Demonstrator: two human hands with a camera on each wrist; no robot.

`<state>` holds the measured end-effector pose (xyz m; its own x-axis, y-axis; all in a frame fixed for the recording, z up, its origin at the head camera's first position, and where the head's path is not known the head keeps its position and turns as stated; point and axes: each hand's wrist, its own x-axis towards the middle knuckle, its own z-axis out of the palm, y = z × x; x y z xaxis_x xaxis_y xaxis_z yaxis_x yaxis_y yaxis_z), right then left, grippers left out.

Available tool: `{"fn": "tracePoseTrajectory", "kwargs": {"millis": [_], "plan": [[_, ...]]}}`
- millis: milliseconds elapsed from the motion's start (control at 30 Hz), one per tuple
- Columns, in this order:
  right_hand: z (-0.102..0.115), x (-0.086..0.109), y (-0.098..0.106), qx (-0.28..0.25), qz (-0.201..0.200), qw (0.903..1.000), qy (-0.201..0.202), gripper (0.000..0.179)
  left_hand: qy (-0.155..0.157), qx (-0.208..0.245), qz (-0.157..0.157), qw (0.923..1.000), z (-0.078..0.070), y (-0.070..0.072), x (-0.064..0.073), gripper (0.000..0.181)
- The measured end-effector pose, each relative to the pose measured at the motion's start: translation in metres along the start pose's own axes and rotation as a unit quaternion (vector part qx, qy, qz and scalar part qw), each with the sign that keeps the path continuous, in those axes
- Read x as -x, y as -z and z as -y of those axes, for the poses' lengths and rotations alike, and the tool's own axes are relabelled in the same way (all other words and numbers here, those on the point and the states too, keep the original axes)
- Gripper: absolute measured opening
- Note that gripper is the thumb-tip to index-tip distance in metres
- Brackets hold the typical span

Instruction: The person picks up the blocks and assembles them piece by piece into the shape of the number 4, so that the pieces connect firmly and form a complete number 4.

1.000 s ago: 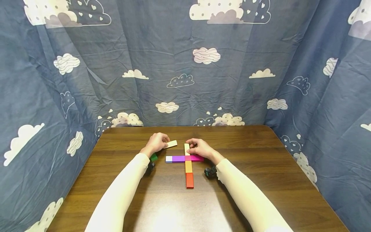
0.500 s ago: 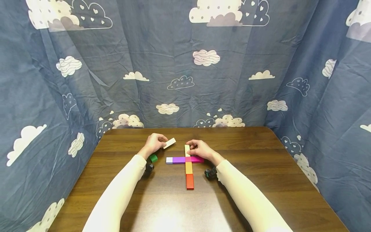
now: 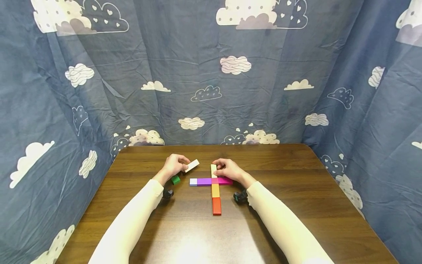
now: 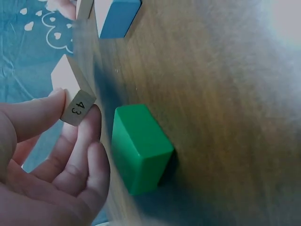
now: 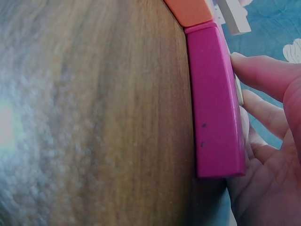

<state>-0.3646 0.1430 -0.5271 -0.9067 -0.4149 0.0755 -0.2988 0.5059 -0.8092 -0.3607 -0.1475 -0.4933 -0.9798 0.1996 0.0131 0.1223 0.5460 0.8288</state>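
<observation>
In the head view my left hand (image 3: 174, 165) pinches a pale wooden block (image 3: 192, 165) between thumb and fingers. The left wrist view shows the number 43 on that block's near end (image 4: 78, 109), raised off the table. My right hand (image 3: 229, 170) grips a second pale block (image 3: 213, 169) by its sides. This one forms the far arm of a flat cross of coloured blocks. A purple block (image 3: 204, 182) extends left, a magenta block (image 3: 225, 181) right, and an orange block (image 3: 215, 190) towards me. In the right wrist view the magenta block mostly hides the gripped one.
A green block (image 3: 176, 180) lies apart, left of the cross, near my left wrist. A light blue block (image 3: 193, 182) ends the left arm, and a red block (image 3: 216, 206) ends the near arm. Behind the wooden table (image 3: 280, 227) hangs a blue curtain (image 3: 184, 73).
My left hand has drawn slightly left and towards me, and its pale block now slants more steeply. The right hand stays at the far arm of the cross.
</observation>
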Motion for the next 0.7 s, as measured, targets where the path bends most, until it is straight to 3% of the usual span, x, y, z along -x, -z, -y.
{"fn": "tracePoseTrajectory", "kwargs": {"millis": [367, 567, 700], "plan": [[0.003, 0.001, -0.001, 0.003, -0.002, 1.0, -0.001, 0.046, 0.006, -0.055, -0.014, 0.9983, -0.002, -0.005, 0.009, 0.017], [0.003, 0.0, -0.001, 0.002, -0.001, 1.0, -0.002, 0.045, 0.002, -0.14, -0.042, 0.9892, -0.002, -0.009, 0.011, 0.011], [0.002, 0.0, 0.0, 0.004, -0.001, 1.0, -0.002, 0.045, -0.003, -0.163, -0.046, 0.9855, -0.001, -0.01, 0.012, 0.009]]}}
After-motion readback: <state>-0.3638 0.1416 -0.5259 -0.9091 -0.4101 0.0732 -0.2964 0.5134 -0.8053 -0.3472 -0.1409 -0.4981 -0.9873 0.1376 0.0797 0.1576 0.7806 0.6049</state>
